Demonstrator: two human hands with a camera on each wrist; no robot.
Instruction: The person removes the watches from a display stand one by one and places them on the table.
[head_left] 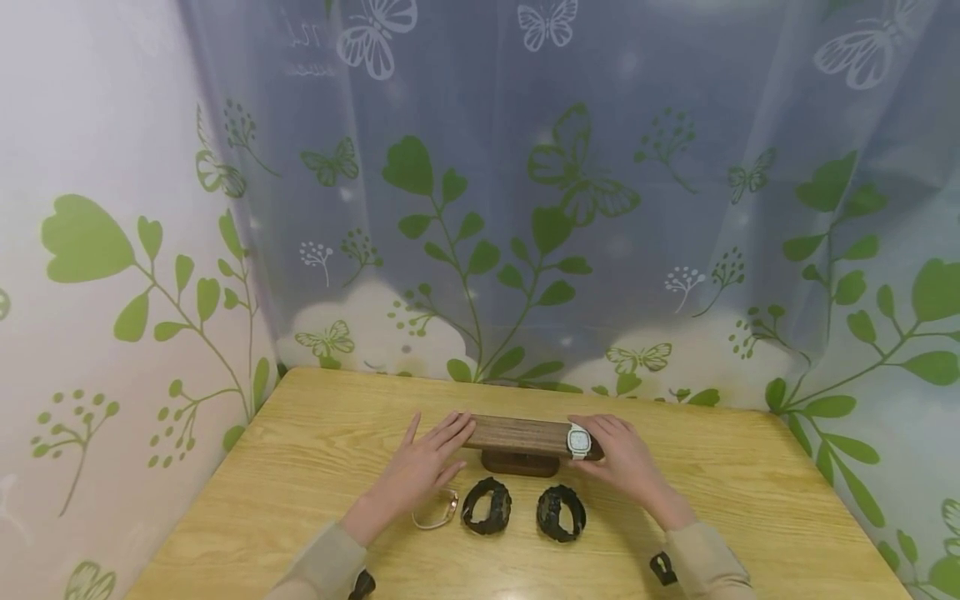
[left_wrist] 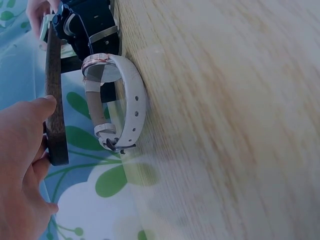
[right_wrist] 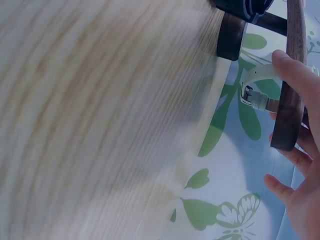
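Note:
A dark wooden watch stand (head_left: 517, 435) has a long bar over a rounded base (head_left: 519, 463) on the table. A white watch (head_left: 578, 441) with a square face is strapped round the bar near its right end. My left hand (head_left: 423, 462) holds the bar's left end, thumb (left_wrist: 44, 106) on the near side and fingers behind. At the other end my right hand (head_left: 626, 458) grips the bar beside the white watch, its thumb (right_wrist: 290, 67) in front. In the right wrist view the white strap (right_wrist: 262, 74) is buckled below the bar.
Before the stand are a white-strapped watch (head_left: 437, 525), a black watch (head_left: 487, 506) and another black watch (head_left: 561, 513). A small black item (head_left: 663, 568) lies by the right sleeve, another dark object (head_left: 362, 585) by the left. A patterned curtain (head_left: 480, 208) hangs behind the table (head_left: 315, 433).

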